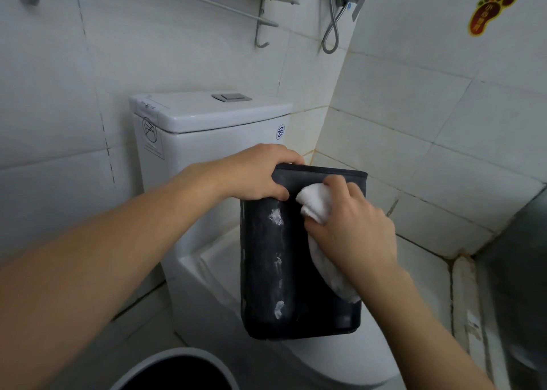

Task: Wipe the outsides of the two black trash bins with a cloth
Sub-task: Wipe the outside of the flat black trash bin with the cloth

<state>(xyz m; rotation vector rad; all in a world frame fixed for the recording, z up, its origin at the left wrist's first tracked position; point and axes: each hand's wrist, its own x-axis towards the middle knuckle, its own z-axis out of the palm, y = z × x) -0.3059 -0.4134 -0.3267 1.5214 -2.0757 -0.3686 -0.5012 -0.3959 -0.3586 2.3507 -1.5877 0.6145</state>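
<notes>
Above the white ceramic toilet [207,153], our left hand [254,173] grips the rectangular black plastic trash bin [275,256] by its rim while our right hand [355,227] presses a bunched white cloth [315,201] against its side.

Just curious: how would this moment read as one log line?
step: wiping bin side | left hand: grips black bin rim | right hand: presses white cloth on bin | whitish smears remain

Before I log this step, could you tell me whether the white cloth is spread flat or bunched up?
Bunched: the right hand grips the white cloth wadded against the black rectangular bin.
</notes>
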